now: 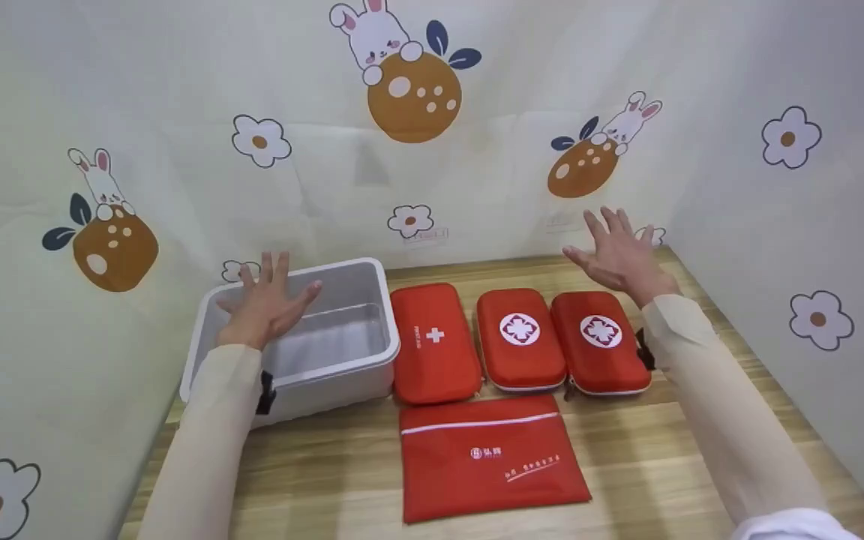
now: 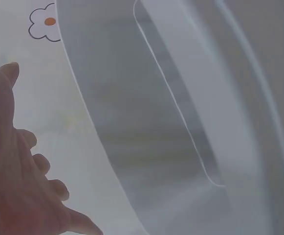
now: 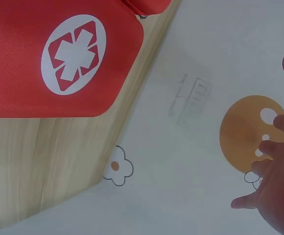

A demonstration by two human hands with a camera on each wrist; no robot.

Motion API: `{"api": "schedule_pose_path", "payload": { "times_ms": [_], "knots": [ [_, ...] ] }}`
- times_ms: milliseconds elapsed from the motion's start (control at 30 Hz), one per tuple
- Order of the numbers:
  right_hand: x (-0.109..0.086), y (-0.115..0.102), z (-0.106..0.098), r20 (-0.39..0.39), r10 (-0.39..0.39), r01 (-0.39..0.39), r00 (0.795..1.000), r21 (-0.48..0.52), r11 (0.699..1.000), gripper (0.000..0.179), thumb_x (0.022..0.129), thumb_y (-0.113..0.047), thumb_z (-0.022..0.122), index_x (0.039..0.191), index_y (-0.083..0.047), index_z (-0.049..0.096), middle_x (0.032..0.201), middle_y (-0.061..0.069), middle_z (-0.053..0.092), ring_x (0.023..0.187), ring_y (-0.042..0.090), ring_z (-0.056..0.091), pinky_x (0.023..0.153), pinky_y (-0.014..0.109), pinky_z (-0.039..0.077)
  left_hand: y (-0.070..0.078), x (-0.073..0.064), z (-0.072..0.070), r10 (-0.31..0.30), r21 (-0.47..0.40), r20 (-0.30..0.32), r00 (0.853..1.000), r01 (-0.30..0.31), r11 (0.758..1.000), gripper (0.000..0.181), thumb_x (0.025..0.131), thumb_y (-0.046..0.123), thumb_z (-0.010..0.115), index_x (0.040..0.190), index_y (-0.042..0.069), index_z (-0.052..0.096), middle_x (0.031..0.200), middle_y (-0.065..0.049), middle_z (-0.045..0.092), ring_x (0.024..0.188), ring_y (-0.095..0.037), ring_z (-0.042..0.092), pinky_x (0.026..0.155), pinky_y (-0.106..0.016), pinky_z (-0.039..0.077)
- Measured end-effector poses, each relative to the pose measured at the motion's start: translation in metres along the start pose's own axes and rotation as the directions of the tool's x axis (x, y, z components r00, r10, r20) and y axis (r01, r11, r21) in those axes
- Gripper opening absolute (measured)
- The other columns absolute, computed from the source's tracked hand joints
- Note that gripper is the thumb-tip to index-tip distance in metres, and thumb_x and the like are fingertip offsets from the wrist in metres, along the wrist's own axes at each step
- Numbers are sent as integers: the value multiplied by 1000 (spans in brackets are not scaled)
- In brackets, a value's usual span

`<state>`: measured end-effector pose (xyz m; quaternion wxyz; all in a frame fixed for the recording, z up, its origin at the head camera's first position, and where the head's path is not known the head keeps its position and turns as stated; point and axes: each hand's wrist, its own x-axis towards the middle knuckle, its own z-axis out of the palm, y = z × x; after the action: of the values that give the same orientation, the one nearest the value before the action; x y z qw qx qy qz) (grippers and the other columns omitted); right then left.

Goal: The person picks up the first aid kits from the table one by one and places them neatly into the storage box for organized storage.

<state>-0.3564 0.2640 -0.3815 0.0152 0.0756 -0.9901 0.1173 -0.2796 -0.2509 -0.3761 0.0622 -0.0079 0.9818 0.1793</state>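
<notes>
On table, bin crosswise, red cases pointing away, both hands with fingers wide

L-most red zip case reads "FIRST AID" + white cross. Mid red case & R-most red case ea. bear round cross emblem. Flat red pouch: logo w/ "弘辉"; slanted txt illeg. Backdrop stamps too faint.

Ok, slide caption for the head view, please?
Left hand and right hand spread above a wood-grain table with a gray bin, three red first-aid cases and a red pouch.
</notes>
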Motion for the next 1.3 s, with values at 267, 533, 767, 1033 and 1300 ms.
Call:
{"api": "schedule_pose_path", "payload": {
  "times_ms": [267,533,767,1033,1300],
  "knots": [
    [-12,3,9,-55,-6,7,998,28,1000,84,99,-61,42,159,-5,21,162,29,20,149,50,19,117,76,11,-16,-17,-4,-1,1,43,999,1,1000,101,95,77,27,161,8,-7,165,-24,-17,147,-58,-19,98,-91,-5],
    [-26,3,22,-73,-33,37,997,57,998,77,100,-49,51,157,-3,28,158,30,29,146,49,26,119,71,15,-38,-36,-3,-1,-38,77,997,4,999,102,95,77,28,160,8,-9,163,-27,-21,144,-62,-17,97,-91,-9],
    [-44,-5,38,-118,-30,42,993,99,994,62,99,-33,58,146,4,42,145,30,42,134,47,41,113,66,32,-61,-52,-3,-32,-91,110,993,42,995,99,98,71,31,160,4,-6,161,-32,-19,142,-66,-13,100,-90,-6],
    [-68,-15,57,-91,2,15,996,188,982,55,98,-25,62,141,5,47,135,29,48,118,45,50,104,62,46,-86,-66,8,-57,-156,72,996,68,985,95,103,62,30,156,-7,-7,158,-39,-12,145,-63,-4,114,-77,4],
    [-91,-26,75,-64,46,-25,997,292,956,52,95,-21,66,136,6,50,130,27,51,112,39,56,98,57,53,-98,-78,19,-89,-283,-35,995,75,956,85,106,52,32,157,-6,-5,161,-37,6,148,-57,11,118,-71,15]
  ]
}}
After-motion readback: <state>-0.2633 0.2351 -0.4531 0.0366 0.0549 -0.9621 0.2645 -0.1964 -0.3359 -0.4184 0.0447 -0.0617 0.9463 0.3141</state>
